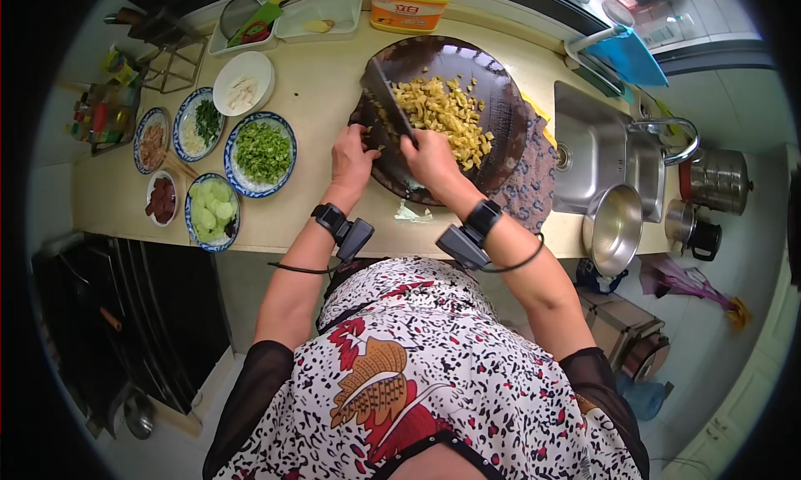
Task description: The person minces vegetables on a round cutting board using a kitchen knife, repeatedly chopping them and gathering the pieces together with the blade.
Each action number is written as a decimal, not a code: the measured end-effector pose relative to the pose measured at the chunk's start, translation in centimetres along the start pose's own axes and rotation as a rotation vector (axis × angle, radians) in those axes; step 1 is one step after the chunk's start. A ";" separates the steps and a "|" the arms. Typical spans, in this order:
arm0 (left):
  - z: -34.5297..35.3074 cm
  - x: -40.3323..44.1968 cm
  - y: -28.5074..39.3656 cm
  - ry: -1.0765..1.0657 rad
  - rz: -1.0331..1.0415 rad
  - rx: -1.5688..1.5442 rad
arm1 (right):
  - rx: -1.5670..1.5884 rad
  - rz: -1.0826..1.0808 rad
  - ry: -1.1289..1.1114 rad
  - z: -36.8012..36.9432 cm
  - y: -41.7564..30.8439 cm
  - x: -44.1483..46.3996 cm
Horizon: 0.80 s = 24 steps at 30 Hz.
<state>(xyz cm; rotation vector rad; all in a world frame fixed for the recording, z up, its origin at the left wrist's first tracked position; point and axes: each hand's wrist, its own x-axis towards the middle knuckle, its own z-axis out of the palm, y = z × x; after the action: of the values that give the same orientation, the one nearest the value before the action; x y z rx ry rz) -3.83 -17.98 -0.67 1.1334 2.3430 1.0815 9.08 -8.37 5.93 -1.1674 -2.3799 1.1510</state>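
A round dark cutting board (501, 88) lies on the counter with a heap of chopped yellow-green vegetable (438, 109) on it, perhaps pickle. My right hand (431, 158) grips the handle of a cleaver (387, 96) at the board's near side. Its dark blade points away from me, along the left side of the heap. At the board's left edge is my left hand (352, 157), thumb and fingers bent and apart, close to a few small bits. Nothing shows held in it.
To the left stand plates of chopped greens (262, 152), sliced cucumber-like vegetable (212, 210) and minced herbs (200, 121), plus a white bowl (244, 71). A steel sink (588, 138) and a metal basin (613, 230) are at right. A yellow jug (410, 5) stands behind the board.
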 end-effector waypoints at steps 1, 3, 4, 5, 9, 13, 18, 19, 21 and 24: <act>0.0 0.0 -0.2 0.001 -0.009 -0.006 | 0.043 0.069 -0.032 0.1 0.0 0.5; 0.1 0.0 -0.4 0.005 -0.030 -0.015 | 0.131 0.206 -0.100 0.1 0.0 1.0; 0.2 0.0 -0.3 0.004 -0.030 -0.025 | 0.198 0.270 -0.090 -0.3 -0.5 0.8; 0.2 0.1 -0.3 0.003 -0.032 -0.032 | 0.189 0.282 -0.046 -0.5 -0.2 0.6; 1.1 1.2 -1.0 -0.001 -0.017 -0.083 | 0.172 0.269 0.143 -0.4 3.1 -0.5; 2.7 2.4 -0.5 -0.017 0.037 -0.088 | 0.260 0.371 0.167 -2.0 2.6 -2.6; 4.8 3.0 1.8 -0.150 0.176 -0.222 | 0.409 0.412 0.243 -3.7 1.7 -6.0; 4.5 3.2 2.6 -0.190 0.195 -0.268 | 0.411 0.424 0.276 -4.1 1.6 -6.5; 3.4 4.1 3.8 -0.057 0.293 -0.193 | 0.357 0.437 0.371 -4.8 2.5 -7.5; 2.9 6.1 3.5 0.091 0.264 -0.092 | 0.260 0.516 0.430 -5.6 4.2 -8.8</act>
<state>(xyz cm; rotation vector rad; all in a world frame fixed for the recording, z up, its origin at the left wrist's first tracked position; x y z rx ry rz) -4.20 -10.42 0.24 1.4147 2.2276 1.3418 20.03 -10.42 7.39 -1.7748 -1.6055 1.1526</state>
